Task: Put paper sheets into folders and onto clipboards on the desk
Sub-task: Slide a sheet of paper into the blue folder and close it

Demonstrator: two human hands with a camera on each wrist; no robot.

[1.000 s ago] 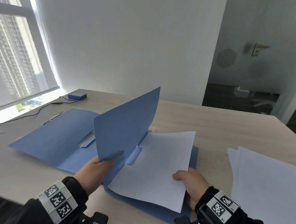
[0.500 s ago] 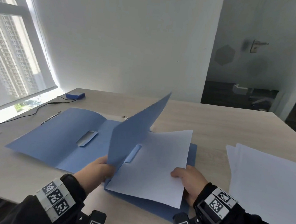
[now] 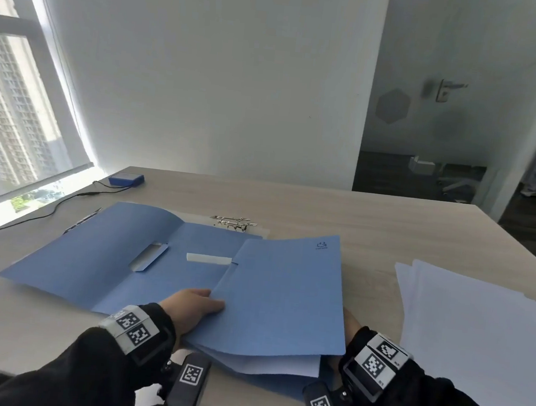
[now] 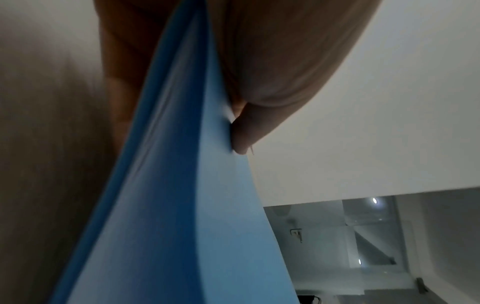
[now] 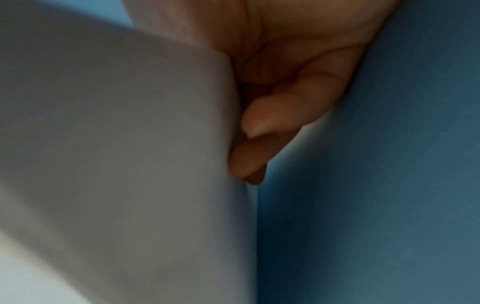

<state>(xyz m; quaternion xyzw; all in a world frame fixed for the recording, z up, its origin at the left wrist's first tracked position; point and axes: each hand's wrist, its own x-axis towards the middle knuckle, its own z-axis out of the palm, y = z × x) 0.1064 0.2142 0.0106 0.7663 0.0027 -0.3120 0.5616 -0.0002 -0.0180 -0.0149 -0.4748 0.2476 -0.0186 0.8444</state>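
Far left corner of the bench (image 3: 388, 234), there's a small blue box (image 3: 126, 179), with a black cable (image 3: 46, 211) trailing away from it toward the window (image 3: 14, 106). Tall apartment blocks show through the glass. A plain white wall (image 3: 223, 74) stands behind. Over on the right, a glass door with a metal handle (image 3: 447, 90), and dark flooring (image 3: 393, 175) beyond it.

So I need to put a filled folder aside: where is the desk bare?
Bare desk lies beyond the closed folder, and between it and the loose sheets. The left is crowded: open folder, cable.
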